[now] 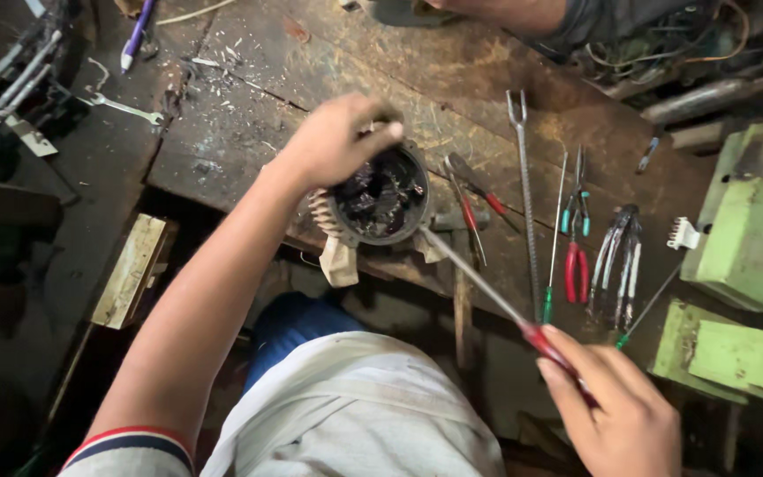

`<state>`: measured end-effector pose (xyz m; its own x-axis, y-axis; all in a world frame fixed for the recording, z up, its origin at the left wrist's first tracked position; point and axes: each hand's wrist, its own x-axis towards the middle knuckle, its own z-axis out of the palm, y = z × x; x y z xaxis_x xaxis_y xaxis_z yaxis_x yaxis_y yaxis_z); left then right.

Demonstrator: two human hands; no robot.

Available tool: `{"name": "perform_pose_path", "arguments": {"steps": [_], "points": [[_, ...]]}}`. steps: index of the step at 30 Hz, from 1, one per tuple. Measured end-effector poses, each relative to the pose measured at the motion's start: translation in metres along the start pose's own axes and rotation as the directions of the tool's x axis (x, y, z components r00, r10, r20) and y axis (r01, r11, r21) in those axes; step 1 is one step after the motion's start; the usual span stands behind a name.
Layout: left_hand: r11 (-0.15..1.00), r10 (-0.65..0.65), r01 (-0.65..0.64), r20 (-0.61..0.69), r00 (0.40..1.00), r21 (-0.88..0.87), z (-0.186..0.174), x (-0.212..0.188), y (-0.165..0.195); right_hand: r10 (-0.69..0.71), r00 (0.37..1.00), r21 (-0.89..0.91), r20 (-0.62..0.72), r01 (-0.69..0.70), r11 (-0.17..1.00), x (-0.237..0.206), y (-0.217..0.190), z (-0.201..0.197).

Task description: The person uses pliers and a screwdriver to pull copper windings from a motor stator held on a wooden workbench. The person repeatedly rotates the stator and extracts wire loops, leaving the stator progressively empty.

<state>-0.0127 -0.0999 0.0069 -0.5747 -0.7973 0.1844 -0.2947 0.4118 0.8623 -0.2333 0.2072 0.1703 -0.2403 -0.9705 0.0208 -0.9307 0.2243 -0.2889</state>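
A round dark motor housing [380,196] with tangled windings inside sits at the near edge of a worn wooden workbench [452,79]. My left hand [337,140] grips its far rim from above. My right hand [615,408] holds a red-handled screwdriver [487,291] whose long shaft runs up-left, with its tip at the housing's near rim. A pale cloth scrap [339,262] hangs below the housing.
On the bench to the right lie pliers [474,199], a long forked rod [525,190], red-handled cutters [576,256] and a wire bundle [618,256]. Green blocks [748,221] stand at far right. A wrench [121,108] lies at upper left. Another person's arm [505,13] reaches in at the top.
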Motion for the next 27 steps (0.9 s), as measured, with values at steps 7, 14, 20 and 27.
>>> {"name": "perform_pose_path", "arguments": {"steps": [7, 14, 20, 27], "points": [[0.987, -0.106, 0.114, 0.078, 0.991, -0.115, 0.008, 0.001, -0.016, -0.261, 0.95, -0.584, 0.172, 0.311, 0.75, 0.045, -0.101, -0.024], [0.993, -0.094, 0.097, 0.038, 0.995, -0.061, 0.004, -0.002, -0.014, -0.333, 0.776, -0.645, 0.535, 0.63, 0.432, 0.098, -0.174, -0.03], [0.993, -0.093, 0.097, 0.052, 0.994, -0.066, 0.006, -0.003, -0.019, -0.356, 0.809, -0.379, 0.468, 0.548, 0.746, 0.158, -0.193, -0.032], [0.983, -0.114, 0.118, 0.039, 0.993, -0.138, 0.009, -0.003, -0.02, -0.229, 0.923, -0.468, 0.309, 0.357, 0.808, 0.093, -0.133, -0.023]]}}
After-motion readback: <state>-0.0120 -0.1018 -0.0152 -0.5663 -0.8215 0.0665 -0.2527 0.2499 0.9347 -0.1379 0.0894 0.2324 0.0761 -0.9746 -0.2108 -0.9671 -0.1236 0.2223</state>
